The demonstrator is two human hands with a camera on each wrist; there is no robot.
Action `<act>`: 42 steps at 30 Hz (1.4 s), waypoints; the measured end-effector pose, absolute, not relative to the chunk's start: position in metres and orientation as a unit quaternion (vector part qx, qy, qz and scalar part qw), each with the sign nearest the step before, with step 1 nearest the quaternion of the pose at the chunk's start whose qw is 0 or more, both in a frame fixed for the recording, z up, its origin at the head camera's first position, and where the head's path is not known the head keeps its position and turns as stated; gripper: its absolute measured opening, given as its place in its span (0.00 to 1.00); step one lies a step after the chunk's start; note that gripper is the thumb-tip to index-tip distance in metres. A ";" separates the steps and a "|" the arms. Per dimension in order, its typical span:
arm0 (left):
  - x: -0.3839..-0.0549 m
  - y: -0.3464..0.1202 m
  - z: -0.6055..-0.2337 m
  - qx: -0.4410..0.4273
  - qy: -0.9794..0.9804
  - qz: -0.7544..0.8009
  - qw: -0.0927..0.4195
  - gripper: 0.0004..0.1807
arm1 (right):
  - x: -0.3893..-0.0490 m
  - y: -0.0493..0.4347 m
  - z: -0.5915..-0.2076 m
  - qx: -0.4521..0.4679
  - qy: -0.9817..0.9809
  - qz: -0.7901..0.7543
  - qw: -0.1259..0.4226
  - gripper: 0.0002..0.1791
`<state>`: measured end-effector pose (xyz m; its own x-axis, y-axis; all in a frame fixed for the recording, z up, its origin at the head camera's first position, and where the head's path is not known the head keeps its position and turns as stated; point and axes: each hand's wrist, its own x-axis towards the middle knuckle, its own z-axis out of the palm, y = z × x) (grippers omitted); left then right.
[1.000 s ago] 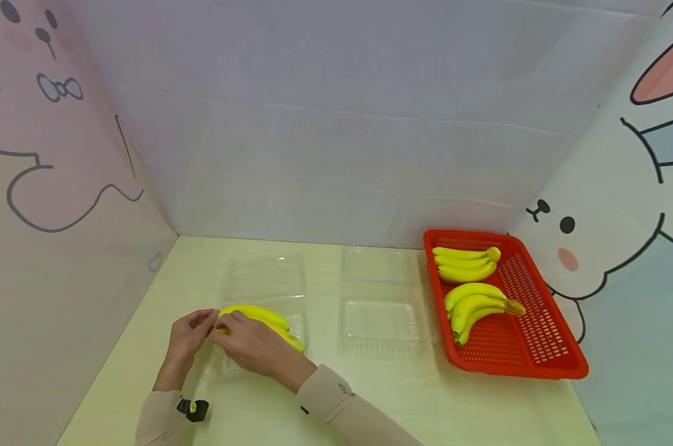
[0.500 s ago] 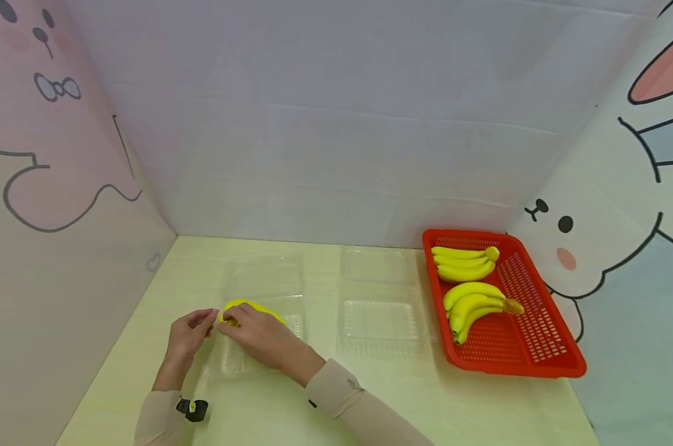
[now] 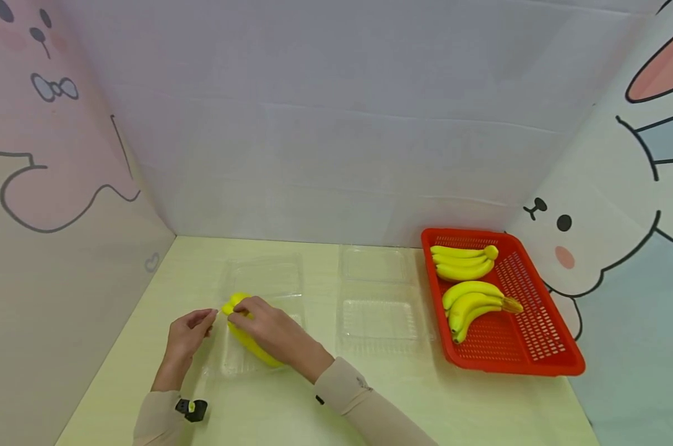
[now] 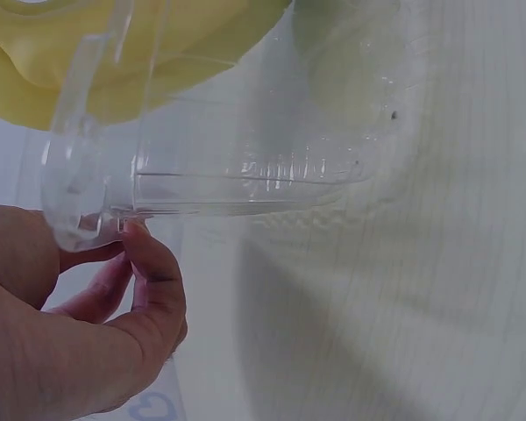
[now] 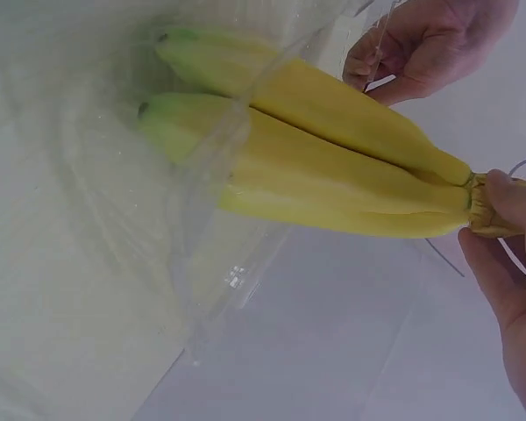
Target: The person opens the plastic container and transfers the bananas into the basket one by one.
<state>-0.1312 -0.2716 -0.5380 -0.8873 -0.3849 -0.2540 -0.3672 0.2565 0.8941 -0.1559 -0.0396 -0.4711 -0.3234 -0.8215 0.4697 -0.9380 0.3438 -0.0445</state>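
A bunch of yellow bananas (image 3: 249, 344) with green tips lies slanted over the left clear plastic clamshell box (image 3: 237, 365). My right hand (image 3: 272, 328) pinches the bunch by its stem end, thumb on one side and fingers on the other, as the right wrist view shows. In that view the banana tips (image 5: 171, 110) are down inside the clear box. My left hand (image 3: 188, 337) is at the box's left edge. Thumb and fingertip pinch the clear rim (image 4: 92, 219) in the left wrist view. Part of the bunch is hidden behind my right hand in the head view.
A second clear clamshell box (image 3: 379, 322) lies with its lid laid back, right of the first. Farther right stands a red basket (image 3: 542, 334) holding two more banana bunches (image 3: 463, 263). Walls with printed cartoon animals border the table (image 3: 325, 409).
The right hand has turned the banana bunch so its tips swing toward the near side, with the stem end moving slightly up and right. The left hand stays almost still at the box edge.
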 end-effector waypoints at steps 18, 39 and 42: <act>-0.130 -0.272 -0.539 0.239 -0.797 -0.555 0.017 0.22 | -0.160 -0.022 -0.477 0.523 -0.794 0.253 0.180 0.22; -0.129 -0.271 -0.539 0.232 -0.790 -0.567 0.031 0.22 | -0.172 0.005 -0.478 0.458 -0.749 0.355 0.321 0.20; -0.129 -0.270 -0.539 0.232 -0.790 -0.566 0.035 0.21 | -0.173 0.010 -0.477 0.442 -0.746 0.374 0.330 0.18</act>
